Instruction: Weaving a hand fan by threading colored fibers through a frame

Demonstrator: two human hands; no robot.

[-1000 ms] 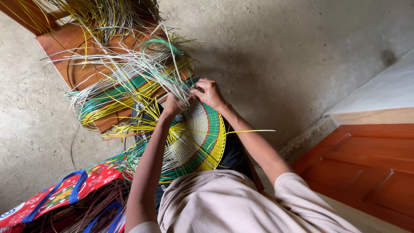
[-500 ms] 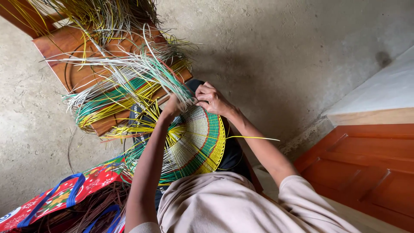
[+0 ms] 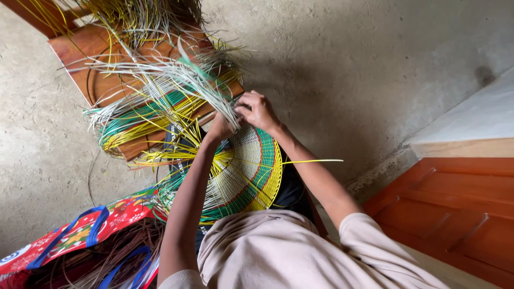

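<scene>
Plastic strips, light and springy, splay from the stiff woven disc as the left hand and right hand pinch them at the rim.

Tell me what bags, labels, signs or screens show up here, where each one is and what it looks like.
Shopping bag: lower left on the floor, soft, lying open, red with a colourful printed pattern and blue handles, brown strands inside.
Printed strip: white lettering on black fabric under the woven disc, left of the left hand.
No signs or screens.
</scene>
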